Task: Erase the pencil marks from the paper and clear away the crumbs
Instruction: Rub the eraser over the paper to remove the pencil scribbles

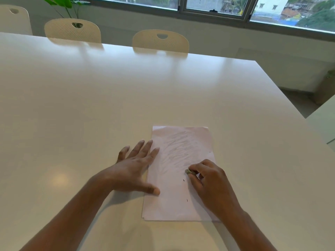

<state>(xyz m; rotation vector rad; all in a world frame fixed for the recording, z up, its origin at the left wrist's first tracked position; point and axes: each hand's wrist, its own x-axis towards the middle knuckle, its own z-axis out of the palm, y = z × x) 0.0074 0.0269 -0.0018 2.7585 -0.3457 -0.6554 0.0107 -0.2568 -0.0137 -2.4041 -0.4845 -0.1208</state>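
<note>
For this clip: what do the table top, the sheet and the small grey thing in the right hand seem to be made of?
Table top: likely laminate or similar, off-white, semi-gloss; it mirrors the chairs. Sheet: thin matte paper, wrinkled, faint pencil strokes. Grey thing pinched in the right hand: probably a rubber eraser, graphite-soiled; too small to confirm.

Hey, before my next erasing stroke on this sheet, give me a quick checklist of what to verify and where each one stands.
1. Paper pinned down: left hand lies flat across the left edge of the paper: ok.
2. Eraser secure: right hand pinches the eraser, tip on the sheet: ok.
3. Pencil marks gone: faint strokes show across the upper half: not ok.
4. Crumbs cleared: dark specks lie on the lower half: not ok.
5. Eraser face clean: too small to judge: cannot tell.
</note>
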